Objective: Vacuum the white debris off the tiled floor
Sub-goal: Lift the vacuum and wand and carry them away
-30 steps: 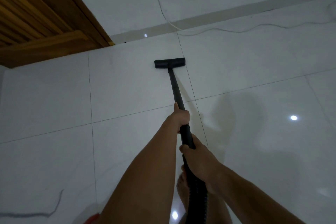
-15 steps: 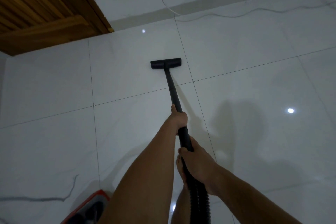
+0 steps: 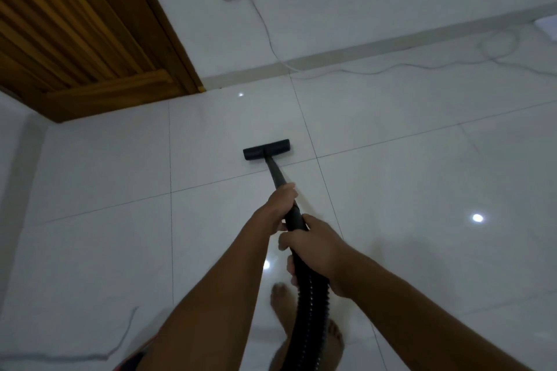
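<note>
Gripping wand (image 3: 275,173), left hand (image 3: 281,202) nearer door (image 3: 75,39), right hand (image 3: 316,253) farther, for leverage; holding nozzle (image 3: 266,150) flat on floor (image 3: 105,159) near door for suction; debris maybe too pale to spot.

I'm standing on a floor (image 3: 105,220) of glossy white tile with thin dark grout lines. The black vacuum head (image 3: 266,149) sits flat on it, just beside a grout crossing. My bare feet (image 3: 283,307) stand on it. A white cable (image 3: 373,73) trails near the wall, and a grey cord (image 3: 120,332) lies at lower left.
</note>
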Demonstrator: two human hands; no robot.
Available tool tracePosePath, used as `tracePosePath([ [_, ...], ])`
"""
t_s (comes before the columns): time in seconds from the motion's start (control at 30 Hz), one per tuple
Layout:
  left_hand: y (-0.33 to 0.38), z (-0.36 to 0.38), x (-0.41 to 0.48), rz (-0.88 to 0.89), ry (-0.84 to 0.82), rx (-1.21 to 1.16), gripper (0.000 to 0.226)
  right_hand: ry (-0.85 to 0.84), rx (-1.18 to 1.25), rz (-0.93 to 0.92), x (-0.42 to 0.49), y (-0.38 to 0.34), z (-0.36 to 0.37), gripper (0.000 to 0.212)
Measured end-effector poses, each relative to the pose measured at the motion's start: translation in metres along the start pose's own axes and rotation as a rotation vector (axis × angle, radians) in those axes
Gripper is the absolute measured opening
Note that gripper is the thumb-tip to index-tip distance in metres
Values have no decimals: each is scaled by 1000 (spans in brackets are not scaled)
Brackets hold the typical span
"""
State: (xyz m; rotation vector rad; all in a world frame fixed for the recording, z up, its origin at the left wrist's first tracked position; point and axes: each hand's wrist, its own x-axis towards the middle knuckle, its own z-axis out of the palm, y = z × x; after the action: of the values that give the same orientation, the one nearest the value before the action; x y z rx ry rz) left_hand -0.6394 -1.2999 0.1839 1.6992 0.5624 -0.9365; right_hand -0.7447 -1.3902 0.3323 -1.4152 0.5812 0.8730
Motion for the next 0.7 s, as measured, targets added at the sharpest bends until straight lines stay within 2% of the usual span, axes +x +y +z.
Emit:
tracePosePath([
  [0.17, 6, -64, -87, 19, -61, 9, 47, 35, -151, -50, -45, -33, 48, 9],
  [0.27, -14, -117, -135, 126, -78, 200, 44, 80, -170, -52, -63, -52, 86, 6],
  [0.4, -81, -196, -184, 148, -8, 389, 48, 85, -195, -104, -81, -64, 148, 11],
  [0.5, -150, -257, -217, 185, -50, 513, 58, 114, -196, -133, -92, -68, 196, 10],
  [0.7, -269, -354, -293, 274, -82, 537, 89, 128, -52, -262, -102, -72, 276, 50],
])
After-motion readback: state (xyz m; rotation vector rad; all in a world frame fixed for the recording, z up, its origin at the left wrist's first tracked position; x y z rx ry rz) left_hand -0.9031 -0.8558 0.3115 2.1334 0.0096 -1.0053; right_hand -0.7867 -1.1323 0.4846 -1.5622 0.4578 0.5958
